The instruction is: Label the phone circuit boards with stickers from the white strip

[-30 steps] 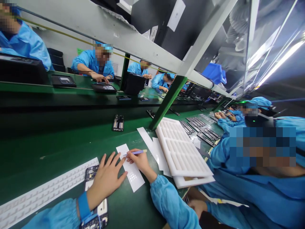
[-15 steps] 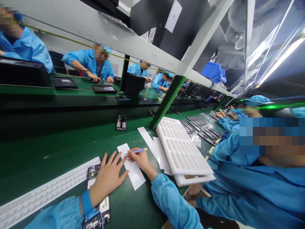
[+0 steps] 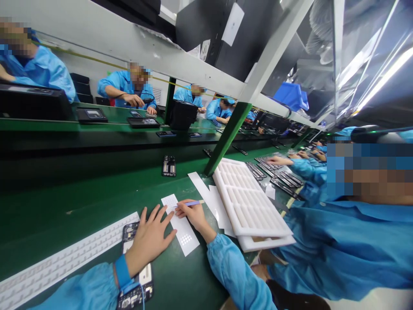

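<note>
My left hand (image 3: pixel 151 234) is spread, with its fingertips at the left edge of a white sticker sheet (image 3: pixel 185 234) dotted with small round stickers. In my right hand (image 3: pixel 193 215) is a pair of purple tweezers (image 3: pixel 191 203), pale at the rear end; the tip points at the upper part of the sheet. A phone body with its inside exposed (image 3: pixel 146 280) lies beneath my left hand and wrist, partly hidden by them. To its left, a long white label strip (image 3: pixel 69 256) with rows of grey marks runs along the bench.
A white slotted foam tray (image 3: pixel 248 198) stands right of my right hand, with white paper sheets (image 3: pixel 206 198) beside it. A green post (image 3: pixel 228 137) rises behind. Another open phone (image 3: pixel 169 166) lies farther back. A co-worker (image 3: pixel 338 241) sits close at the right.
My hands hold nearly the same pose at the sticker sheet; the view has shifted slightly. At the right, a co-worker's arm now reaches over the phone parts. Across the bench, a person has raised a hand.
</note>
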